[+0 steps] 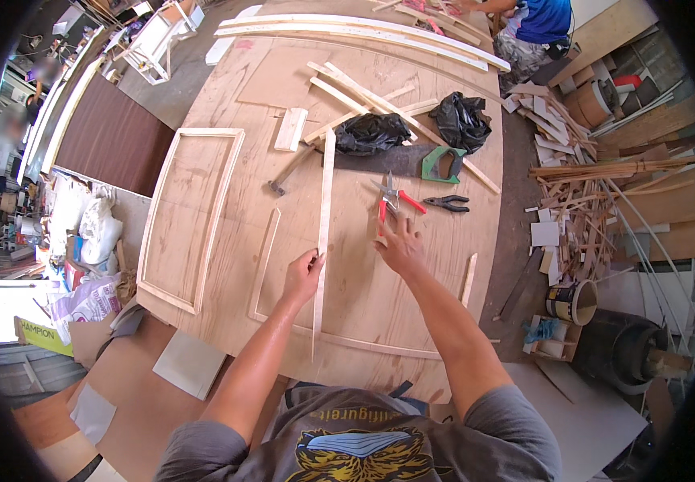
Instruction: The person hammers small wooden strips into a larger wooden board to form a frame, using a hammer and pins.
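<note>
Left hand: positioned left of centre toward the near edge of the counter. Its grip is clamped on a wooden strip, the fingers closed around it. The strip runs lengthwise between the near and far edges, its far end beside a hammer. Whether it rests on the surface or is raised cannot be determined.

Right hand: positioned right of centre, palm down. Its grip is apart, fingers spread at the handles of red-handled snips. Contact with the handles cannot be confirmed. The snips lie with handles apart and blades toward the far edge.

Black pliers lie just beside the snips, toward the right edge. Beyond both tools lies a handsaw, its green handle toward the right edge. Two black plastic bags lie near the saw, among loose wooden strips.

A rectangular wooden frame lies along the left edge. A thin strip runs along the near edge; a short strip lies toward the right edge. A co-worker in a blue top is at the far right corner.
</note>
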A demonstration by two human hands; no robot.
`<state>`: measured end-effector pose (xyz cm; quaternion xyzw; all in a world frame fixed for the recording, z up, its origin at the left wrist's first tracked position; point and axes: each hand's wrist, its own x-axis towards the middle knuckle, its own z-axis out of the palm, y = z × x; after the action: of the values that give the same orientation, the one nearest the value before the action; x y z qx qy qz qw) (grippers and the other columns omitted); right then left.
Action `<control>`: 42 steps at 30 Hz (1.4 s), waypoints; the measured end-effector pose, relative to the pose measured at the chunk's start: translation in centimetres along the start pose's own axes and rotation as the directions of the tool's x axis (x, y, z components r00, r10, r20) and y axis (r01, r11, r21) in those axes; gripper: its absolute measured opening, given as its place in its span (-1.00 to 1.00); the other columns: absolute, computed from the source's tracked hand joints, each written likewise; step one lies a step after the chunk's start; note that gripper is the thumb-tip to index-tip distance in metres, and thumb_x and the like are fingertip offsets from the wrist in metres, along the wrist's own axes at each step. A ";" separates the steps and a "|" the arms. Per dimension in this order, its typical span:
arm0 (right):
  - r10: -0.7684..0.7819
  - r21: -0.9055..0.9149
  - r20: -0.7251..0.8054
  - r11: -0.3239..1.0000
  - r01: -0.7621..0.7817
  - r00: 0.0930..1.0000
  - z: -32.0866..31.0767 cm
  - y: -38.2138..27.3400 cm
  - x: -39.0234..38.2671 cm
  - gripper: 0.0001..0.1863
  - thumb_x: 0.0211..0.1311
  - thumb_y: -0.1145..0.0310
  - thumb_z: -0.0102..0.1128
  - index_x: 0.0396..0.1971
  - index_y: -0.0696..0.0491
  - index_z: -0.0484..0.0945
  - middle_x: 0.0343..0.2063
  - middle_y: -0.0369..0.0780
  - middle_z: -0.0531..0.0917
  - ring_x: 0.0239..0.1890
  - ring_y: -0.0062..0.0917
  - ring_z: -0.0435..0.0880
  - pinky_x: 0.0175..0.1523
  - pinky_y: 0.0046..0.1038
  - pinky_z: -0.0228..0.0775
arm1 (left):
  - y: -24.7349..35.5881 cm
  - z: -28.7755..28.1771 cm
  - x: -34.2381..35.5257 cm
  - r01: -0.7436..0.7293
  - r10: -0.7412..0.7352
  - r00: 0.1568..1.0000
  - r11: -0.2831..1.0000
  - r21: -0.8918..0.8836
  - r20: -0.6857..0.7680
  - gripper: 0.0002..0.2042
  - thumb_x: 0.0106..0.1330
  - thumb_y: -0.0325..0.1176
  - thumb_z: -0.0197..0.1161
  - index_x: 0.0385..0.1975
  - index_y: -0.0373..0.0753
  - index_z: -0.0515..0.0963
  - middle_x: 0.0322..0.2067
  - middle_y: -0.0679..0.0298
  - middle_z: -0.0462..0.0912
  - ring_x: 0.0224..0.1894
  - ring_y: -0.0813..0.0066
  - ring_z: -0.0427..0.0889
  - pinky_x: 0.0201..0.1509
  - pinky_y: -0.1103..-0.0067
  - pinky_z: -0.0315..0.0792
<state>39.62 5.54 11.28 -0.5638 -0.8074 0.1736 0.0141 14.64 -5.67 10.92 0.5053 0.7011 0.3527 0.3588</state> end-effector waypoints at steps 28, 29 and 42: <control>-0.183 -0.047 -0.401 0.983 0.180 0.898 2.2 10.0 8.8 -0.57 0.18 0.34 0.26 0.10 -0.11 0.67 0.23 -0.04 0.51 0.30 -0.09 0.47 0.34 -0.05 0.32 | -1.0 -0.4 5.8 -0.202 0.205 0.976 0.978 0.041 -0.073 -0.70 0.58 -0.29 0.11 0.11 -0.35 0.58 -0.38 0.03 0.68 -0.37 0.35 0.66 -0.22 0.45 0.51; -0.181 -0.058 -0.441 0.983 0.173 0.879 1.9 10.9 7.0 -0.54 0.15 0.31 0.30 0.11 -0.14 0.66 0.24 -0.04 0.51 0.31 -0.09 0.46 0.35 -0.06 0.31 | -1.1 -0.7 5.5 -0.193 0.195 0.979 0.981 0.036 -0.063 -0.70 0.58 -0.29 0.11 0.11 -0.35 0.58 -0.38 0.03 0.68 -0.37 0.35 0.66 -0.22 0.45 0.51; 0.601 0.249 -0.292 0.799 -0.548 0.744 3.6 16.8 -19.8 -0.54 0.29 0.25 0.40 0.13 0.05 0.52 -0.06 -0.07 0.62 -0.01 -0.15 0.62 0.06 -0.16 0.48 | -11.0 -8.6 -5.4 0.178 -0.144 0.984 0.872 0.455 -0.108 -0.58 0.30 -0.28 0.42 0.04 -0.37 0.49 -0.07 -0.15 0.64 -0.02 -0.23 0.64 0.01 0.14 0.52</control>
<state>61.27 -8.43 6.31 -0.8045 -0.5621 0.1229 0.1475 3.49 -14.62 6.54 0.5033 0.8167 0.1617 0.2313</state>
